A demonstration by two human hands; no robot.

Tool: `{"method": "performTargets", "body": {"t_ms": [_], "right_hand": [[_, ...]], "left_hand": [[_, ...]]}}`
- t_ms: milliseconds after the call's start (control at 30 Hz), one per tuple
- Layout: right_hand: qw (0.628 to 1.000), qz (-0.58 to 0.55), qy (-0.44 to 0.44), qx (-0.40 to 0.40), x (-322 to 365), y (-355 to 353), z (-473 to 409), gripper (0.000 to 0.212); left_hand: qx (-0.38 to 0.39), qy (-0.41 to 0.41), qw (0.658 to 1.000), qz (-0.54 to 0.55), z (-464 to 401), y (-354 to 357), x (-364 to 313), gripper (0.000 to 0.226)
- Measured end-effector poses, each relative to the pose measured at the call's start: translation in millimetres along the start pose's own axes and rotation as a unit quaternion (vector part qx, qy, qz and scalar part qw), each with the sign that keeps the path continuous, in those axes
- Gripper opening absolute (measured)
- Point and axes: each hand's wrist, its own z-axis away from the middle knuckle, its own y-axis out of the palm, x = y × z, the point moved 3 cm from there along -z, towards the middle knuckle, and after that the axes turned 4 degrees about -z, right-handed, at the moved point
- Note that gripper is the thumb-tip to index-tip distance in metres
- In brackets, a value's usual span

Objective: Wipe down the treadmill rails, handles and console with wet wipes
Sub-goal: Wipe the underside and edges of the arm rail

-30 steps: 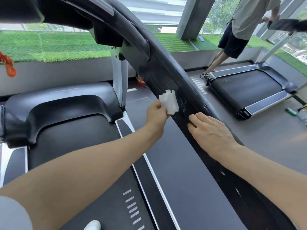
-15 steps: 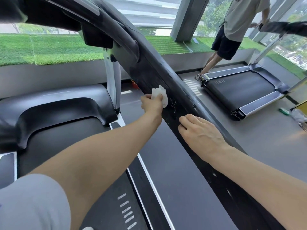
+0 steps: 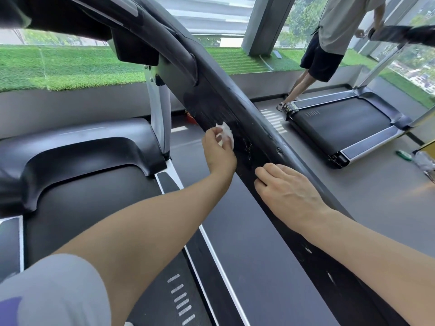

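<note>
Head view: white wet wipe (image 3: 226,135) pressed against the black treadmill rail (image 3: 237,116), pinched in the left hand (image 3: 219,152). Right hand (image 3: 288,194), fingers relaxed, rests flat on the rail nearer the person. Second treadmill (image 3: 341,128) beyond.

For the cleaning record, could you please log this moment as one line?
left hand: holds wet wipe on handrail | right hand: rests on handrail | console: not wiped now

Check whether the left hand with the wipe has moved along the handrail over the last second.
Yes. The left hand, pressing the wet wipe, has slid up the black handrail toward the console, away from the resting right hand.
</note>
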Motion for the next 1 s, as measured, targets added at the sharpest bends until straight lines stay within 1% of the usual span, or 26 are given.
{"method": "performTargets", "body": {"t_ms": [100, 200, 267, 467, 567, 633, 767, 933, 1000], "right_hand": [[1.000, 0.000, -0.002, -0.004, 1, 1, -1, 0.019], [1.000, -0.007, 0.000, -0.004, 1, 2, -2, 0.020], [1.000, -0.009, 0.001, -0.002, 1, 2, -1, 0.018], [1.000, -0.025, -0.003, -0.015, 1, -1, 3, 0.022], [0.999, -0.027, -0.007, -0.027, 1, -2, 7, 0.022], [0.999, -0.026, -0.011, -0.032, 1, -2, 10, 0.020], [0.999, -0.026, -0.018, -0.022, 2, -3, 18, 0.016], [1.000, -0.019, -0.019, 0.000, 5, -4, 26, 0.019], [1.000, -0.015, -0.020, 0.011, 7, -4, 27, 0.019]], "left_hand": [[-0.032, -0.080, 0.996, 0.023, -34, -2, -1, 0.019], [-0.051, -0.160, 0.982, 0.091, -64, -11, -10, 0.018], [-0.049, -0.174, 0.977, 0.117, -71, -16, -17, 0.011], [-0.023, -0.101, 0.988, 0.116, -45, -14, -30, 0.011], [0.000, -0.066, 0.992, 0.104, -26, -11, -36, 0.027], [0.015, -0.036, 0.995, 0.088, -14, -10, -37, 0.031], [0.048, 0.004, 0.997, 0.065, 11, -7, -32, 0.024], [0.076, 0.008, 0.996, 0.047, 40, -4, -19, 0.011], [0.101, 0.015, 0.994, 0.037, 48, -6, -16, 0.009]]}}
